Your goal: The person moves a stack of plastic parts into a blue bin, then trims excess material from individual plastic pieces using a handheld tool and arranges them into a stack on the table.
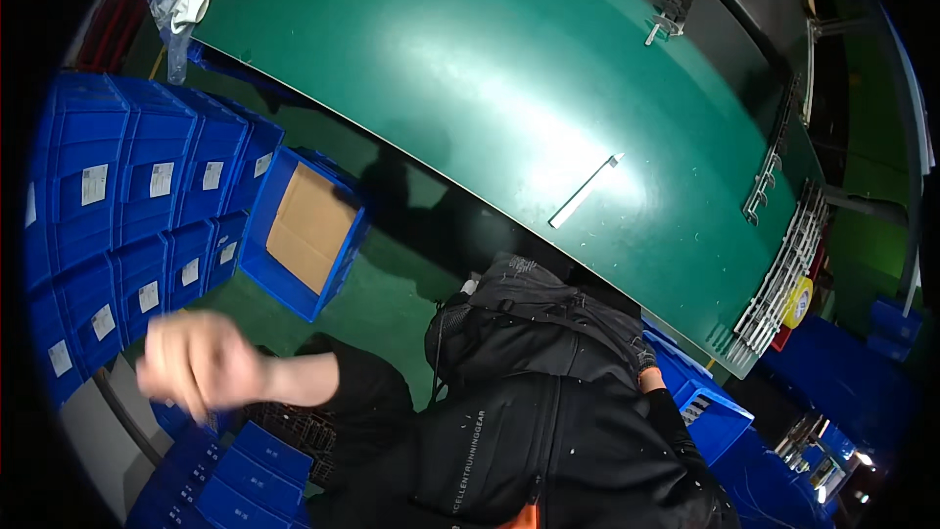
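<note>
Blue bins (127, 225) stacked at the left, each with a small white rectangular label — left hand (196, 364) hovers just beside them, blurry, fingers loosely curled, gripping nothing I can see. Right hand is hidden. One open bin (305, 233) has brown cardboard (311, 225) inside.
</note>
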`<control>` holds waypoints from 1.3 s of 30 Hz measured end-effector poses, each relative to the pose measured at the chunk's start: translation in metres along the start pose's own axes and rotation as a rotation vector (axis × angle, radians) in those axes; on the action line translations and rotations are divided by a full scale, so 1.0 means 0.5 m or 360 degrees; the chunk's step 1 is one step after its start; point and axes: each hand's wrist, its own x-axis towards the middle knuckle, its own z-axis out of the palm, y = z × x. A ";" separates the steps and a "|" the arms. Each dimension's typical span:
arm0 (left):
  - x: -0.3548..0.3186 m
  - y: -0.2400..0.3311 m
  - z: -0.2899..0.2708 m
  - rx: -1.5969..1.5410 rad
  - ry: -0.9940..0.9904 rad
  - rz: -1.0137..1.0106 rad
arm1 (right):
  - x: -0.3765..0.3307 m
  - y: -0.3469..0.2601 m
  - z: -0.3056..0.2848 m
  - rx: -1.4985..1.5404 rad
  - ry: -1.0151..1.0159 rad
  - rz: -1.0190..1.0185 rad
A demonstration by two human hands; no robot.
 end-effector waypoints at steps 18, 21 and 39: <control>0.033 -0.071 0.183 0.0525 -0.2858 -0.0830 | 0.058 0.111 0.123 -0.0192 0.0252 -0.0170; 0.024 -0.070 0.152 0.0500 -0.2822 -0.0810 | 0.129 0.233 0.243 -0.0502 0.0305 -0.0118; 0.000 -0.092 0.153 0.0597 -0.2672 -0.0822 | -0.020 -0.045 -0.015 -0.0342 0.0120 -0.0203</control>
